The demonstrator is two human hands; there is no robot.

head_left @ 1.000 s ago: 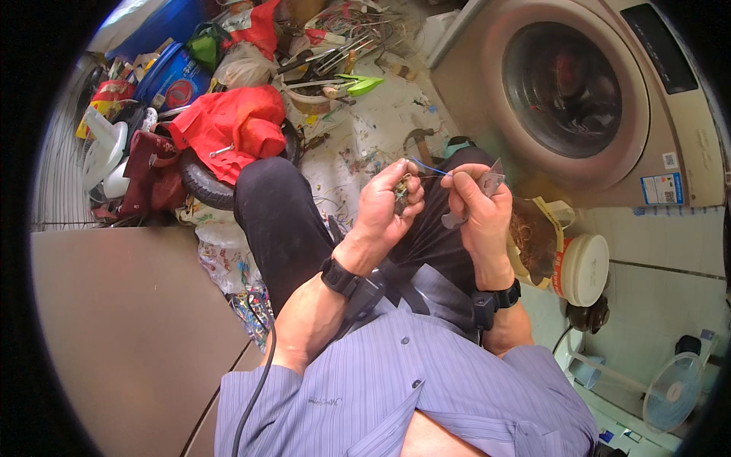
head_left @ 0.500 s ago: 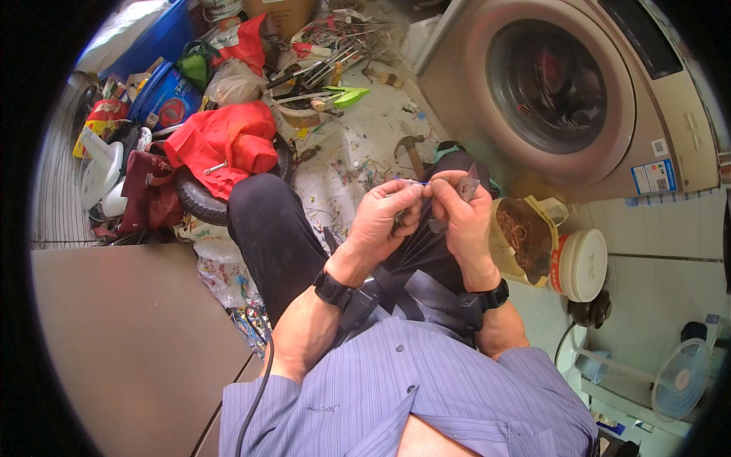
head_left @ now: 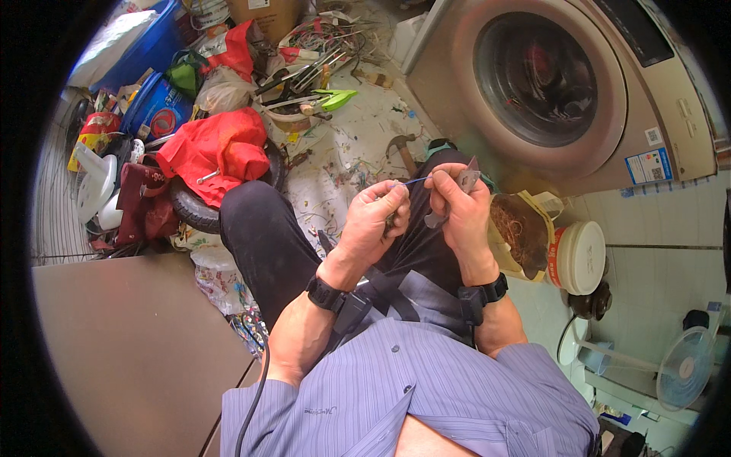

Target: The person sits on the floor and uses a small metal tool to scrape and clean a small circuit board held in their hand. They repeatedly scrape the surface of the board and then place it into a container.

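My left hand [head_left: 375,217] pinches one end of a thin blue wire [head_left: 415,180], with a small, partly hidden bundle of scraps curled in its fingers. My right hand [head_left: 461,213] is closed on a flat metal blade [head_left: 469,180], and its thumb and finger meet the wire's other end. Both hands are over my bent legs. A yellowish bag holding copper-coloured wire [head_left: 516,236] stands right of my right hand, beside a lidded white bucket [head_left: 582,255]. A hammer [head_left: 401,146] lies on the floor beyond my hands.
A washing machine [head_left: 533,91] stands at the upper right. At the left are red cloth [head_left: 221,145] over a tyre [head_left: 194,209], blue tubs [head_left: 156,107] and piled tools [head_left: 304,91]. Scraps litter the floor [head_left: 343,133]. A brown flat surface [head_left: 129,335] fills the lower left.
My hands came close together half a second ago and have since drawn apart, showing a length of blue wire between them. Both sit slightly further left than a second ago.
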